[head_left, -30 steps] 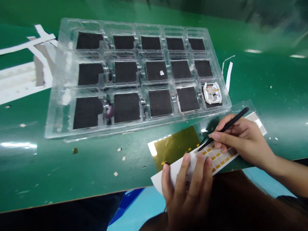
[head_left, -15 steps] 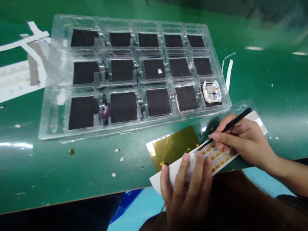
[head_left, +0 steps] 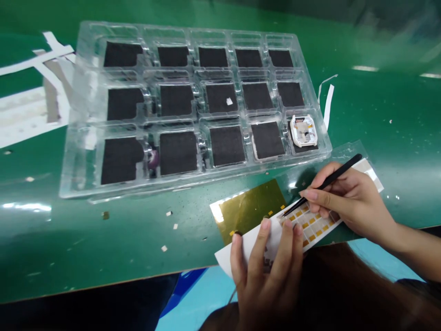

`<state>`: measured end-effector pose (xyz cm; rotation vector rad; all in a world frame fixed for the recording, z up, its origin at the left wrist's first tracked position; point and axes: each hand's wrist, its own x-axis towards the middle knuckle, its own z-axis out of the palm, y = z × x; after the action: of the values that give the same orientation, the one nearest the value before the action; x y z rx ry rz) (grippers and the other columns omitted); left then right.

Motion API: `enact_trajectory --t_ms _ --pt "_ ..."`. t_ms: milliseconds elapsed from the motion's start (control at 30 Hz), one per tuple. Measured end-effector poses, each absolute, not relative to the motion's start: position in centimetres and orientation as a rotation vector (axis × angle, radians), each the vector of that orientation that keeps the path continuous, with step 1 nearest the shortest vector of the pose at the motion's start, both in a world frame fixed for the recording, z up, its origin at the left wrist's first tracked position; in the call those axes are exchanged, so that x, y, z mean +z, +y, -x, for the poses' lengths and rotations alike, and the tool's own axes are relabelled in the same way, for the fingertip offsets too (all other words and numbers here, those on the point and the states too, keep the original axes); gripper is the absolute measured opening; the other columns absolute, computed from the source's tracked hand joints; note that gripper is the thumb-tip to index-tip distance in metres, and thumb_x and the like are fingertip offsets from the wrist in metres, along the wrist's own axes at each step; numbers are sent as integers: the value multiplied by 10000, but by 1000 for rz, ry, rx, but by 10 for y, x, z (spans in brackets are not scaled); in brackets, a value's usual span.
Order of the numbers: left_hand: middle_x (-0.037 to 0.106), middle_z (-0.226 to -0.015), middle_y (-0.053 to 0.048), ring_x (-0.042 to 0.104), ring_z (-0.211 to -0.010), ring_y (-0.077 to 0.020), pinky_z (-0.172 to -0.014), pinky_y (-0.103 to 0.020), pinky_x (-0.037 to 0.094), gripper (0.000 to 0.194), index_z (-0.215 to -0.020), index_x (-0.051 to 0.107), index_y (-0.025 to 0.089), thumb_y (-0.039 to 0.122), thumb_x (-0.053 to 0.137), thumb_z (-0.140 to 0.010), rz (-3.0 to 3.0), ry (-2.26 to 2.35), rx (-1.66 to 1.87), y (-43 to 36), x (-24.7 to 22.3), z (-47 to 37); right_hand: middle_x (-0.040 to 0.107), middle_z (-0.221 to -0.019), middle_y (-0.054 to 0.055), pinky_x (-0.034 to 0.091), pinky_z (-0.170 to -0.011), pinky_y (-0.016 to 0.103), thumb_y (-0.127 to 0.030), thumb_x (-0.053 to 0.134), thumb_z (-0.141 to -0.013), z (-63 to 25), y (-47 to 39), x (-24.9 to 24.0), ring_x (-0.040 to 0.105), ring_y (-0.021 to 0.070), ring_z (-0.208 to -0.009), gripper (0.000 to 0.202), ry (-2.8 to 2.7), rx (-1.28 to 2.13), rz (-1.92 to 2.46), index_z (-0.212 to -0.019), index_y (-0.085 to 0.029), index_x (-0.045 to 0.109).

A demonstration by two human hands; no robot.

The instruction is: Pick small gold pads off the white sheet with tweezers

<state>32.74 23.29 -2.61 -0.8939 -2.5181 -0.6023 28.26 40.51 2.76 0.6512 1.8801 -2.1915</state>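
My left hand point(head_left: 267, 266) steadies a white sheet of small stickers point(head_left: 312, 225) at the table's front edge. Its fingers lie spread over the paper, and its thumb is hidden. The stickers are greyish with amber tabs, set in rows. Pinched between the thumb and fingers of my right hand point(head_left: 339, 193) is a pair of black tweezers point(head_left: 339, 174). Their tips touch or hover just over the sheet's upper left stickers, close to my left fingertips; whether they grip one I cannot tell. Partly beneath the sheet lies a shiny amber film point(head_left: 250, 202) with a few amber tabs at its edge.
Behind my hands stands a clear plastic tray point(head_left: 206, 174) with black pads in its compartments. A white watch-like housing point(head_left: 303, 131) sits in its front right one. Paper strips point(head_left: 55, 57) lie at the left, and small scraps point(head_left: 164, 248) dot the green table point(head_left: 134, 239).
Both hands keep nearly the same place. The tweezers' tips have shifted very slightly on the sheet. The tray's left side appears a little further right, as the view has moved slightly.
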Motion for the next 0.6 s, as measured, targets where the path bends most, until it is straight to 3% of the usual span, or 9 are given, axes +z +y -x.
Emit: enact_trajectory --t_ms 600 --pt "654 -1115 -11 477 -1204 -274 -1101 -543 263 258 -1089 635 171 175 574 -839 891 -2509 -596 234 -26 -327 620 -538 -24 461 -377 163 -298 783 -679 -280 404 30 563 83 -428 275 1989 -2083 -659 -711 -170 543"
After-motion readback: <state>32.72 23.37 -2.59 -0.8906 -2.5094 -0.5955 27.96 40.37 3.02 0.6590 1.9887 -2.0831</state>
